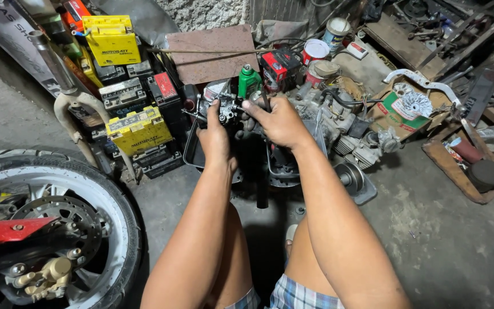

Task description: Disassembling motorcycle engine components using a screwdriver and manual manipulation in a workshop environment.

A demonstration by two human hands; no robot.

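My left hand (215, 137) grips a small grey metal engine part (227, 111), a carburettor by its look, held up over a dark tray (192, 155). My right hand (278, 121) closes on the same part from the right, fingers on its top. Whether a thin tool sits in the right fingers I cannot tell. A green plastic bottle (249, 82) stands just behind the part. My bare knees show at the bottom of the view.
Stacked yellow and black batteries (127, 86) stand at the left. A motorcycle wheel with brake disc (52, 229) fills the lower left. An engine block (344, 131), paint cans (315, 50), a cardboard box (407, 109) and scrap metal crowd the right. Bare concrete floor lies lower right.
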